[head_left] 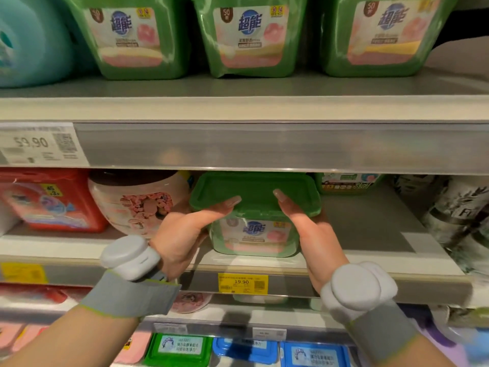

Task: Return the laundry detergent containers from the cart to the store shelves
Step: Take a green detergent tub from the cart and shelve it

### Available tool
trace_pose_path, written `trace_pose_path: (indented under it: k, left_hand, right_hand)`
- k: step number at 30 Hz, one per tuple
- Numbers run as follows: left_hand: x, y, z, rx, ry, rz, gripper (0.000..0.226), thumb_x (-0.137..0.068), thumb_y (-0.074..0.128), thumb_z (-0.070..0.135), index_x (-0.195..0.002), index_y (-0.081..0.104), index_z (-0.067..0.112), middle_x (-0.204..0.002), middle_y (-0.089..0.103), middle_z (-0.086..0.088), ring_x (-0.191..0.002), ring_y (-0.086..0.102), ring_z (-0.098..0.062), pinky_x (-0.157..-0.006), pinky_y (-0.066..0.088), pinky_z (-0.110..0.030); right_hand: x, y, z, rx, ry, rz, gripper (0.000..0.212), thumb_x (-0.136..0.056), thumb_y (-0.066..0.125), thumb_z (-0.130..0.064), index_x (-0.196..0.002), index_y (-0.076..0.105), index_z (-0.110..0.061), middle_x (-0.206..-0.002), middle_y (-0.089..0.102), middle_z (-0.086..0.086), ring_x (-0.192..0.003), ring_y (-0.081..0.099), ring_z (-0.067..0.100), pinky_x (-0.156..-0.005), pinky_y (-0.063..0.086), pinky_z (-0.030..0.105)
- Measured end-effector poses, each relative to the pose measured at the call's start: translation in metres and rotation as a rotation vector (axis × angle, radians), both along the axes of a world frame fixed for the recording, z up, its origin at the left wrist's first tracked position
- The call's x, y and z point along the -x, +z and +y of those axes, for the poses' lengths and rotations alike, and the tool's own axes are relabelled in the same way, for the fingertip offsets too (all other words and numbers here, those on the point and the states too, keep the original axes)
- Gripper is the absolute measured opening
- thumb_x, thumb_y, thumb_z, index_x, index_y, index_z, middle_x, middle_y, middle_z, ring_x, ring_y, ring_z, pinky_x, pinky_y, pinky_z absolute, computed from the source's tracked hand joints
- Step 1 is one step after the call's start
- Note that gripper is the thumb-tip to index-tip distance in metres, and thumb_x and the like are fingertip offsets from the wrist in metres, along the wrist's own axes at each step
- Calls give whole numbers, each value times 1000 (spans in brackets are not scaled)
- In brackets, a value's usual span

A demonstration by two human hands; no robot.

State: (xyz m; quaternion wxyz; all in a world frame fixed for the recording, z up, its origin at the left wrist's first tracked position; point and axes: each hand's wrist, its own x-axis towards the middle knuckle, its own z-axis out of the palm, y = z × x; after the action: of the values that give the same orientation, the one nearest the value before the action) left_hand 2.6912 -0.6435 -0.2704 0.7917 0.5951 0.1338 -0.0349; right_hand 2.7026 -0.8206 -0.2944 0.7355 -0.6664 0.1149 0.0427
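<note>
I see the left hand (182,234) and right hand (315,234) clasping the upright green detergent tub (255,210), label facing me, long side along the middle shelf (370,250), above the yellow price tag (243,283).

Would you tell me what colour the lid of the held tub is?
Green, seen in the head view: lid.

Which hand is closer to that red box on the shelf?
Left. The left hand grips the green tub on the side facing the red box; the right hand grips the tub's far side.
</note>
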Motion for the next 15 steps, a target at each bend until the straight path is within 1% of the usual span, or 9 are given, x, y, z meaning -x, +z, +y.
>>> trace_pose_path:
  k: [1,3,4,5,8,9,11,13,15]
  left_hand:
    - [2,3,-3,10,-1,1,46,-56,73,11,-100,69,-2,-88,76,-10,-71,74,-14,-50,53,-18]
    - [7,6,-4,-8,1,29,30,-65,72,6,-93,68,-1,-74,75,-5,-61,72,-10,-47,50,-15]
    - [9,9,-3,-44,10,48,21,-71,73,7,-89,67,-1,-67,74,-4,-58,70,-9,-47,49,-14]
    - [10,9,3,-107,22,69,25,-73,77,13,-89,67,-3,-67,73,-5,-60,70,-10,-51,50,-16]
    - [28,26,14,-340,37,119,86,-48,89,53,-111,62,1,-100,73,-9,-97,69,-22,-86,55,-35]
    - [37,34,15,-413,40,109,79,-53,89,51,-110,59,4,-102,71,-9,-100,68,-26,-92,53,-42]
    - [59,55,15,-534,37,39,35,-76,81,25,-97,59,7,-90,69,-9,-91,68,-28,-93,53,-47]
    - [84,82,14,-682,-22,-65,13,-84,72,14,-91,63,9,-83,68,-9,-77,64,-22,-83,54,-35]
    - [122,129,22,-866,-40,-181,7,-86,70,17,-84,63,18,-78,68,-1,-69,62,-12,-67,50,-18]
  right_hand:
    - [1,2,2,19,-12,17,108,-44,72,-74,-137,47,-26,-87,75,-10,-94,67,13,-102,44,40]
    - [4,6,2,31,-50,62,119,-28,73,-84,-129,53,-24,-104,71,-3,-104,64,23,-102,45,46]
    - [5,7,2,33,-81,71,119,-26,73,-85,-125,56,-22,-110,69,0,-105,64,25,-101,46,47]
    - [9,11,1,43,-113,76,113,-31,75,-83,-123,56,-20,-113,67,1,-106,63,26,-100,46,48]
    - [30,28,-7,164,-223,103,72,-67,77,-57,-115,58,-7,-110,63,8,-99,59,27,-96,47,47]
    - [38,33,-9,190,-222,114,57,-74,74,-49,-108,60,-6,-107,63,9,-95,59,27,-93,48,46]
    - [60,54,-5,219,-144,102,31,-83,70,-36,-97,60,-10,-104,65,8,-96,61,24,-94,49,47]
    - [84,83,2,272,-28,45,16,-87,68,-24,-95,59,-14,-101,65,5,-96,62,20,-94,50,45]
    - [118,136,19,337,97,-73,10,-88,66,-18,-96,59,-15,-96,65,0,-91,62,13,-86,52,32]
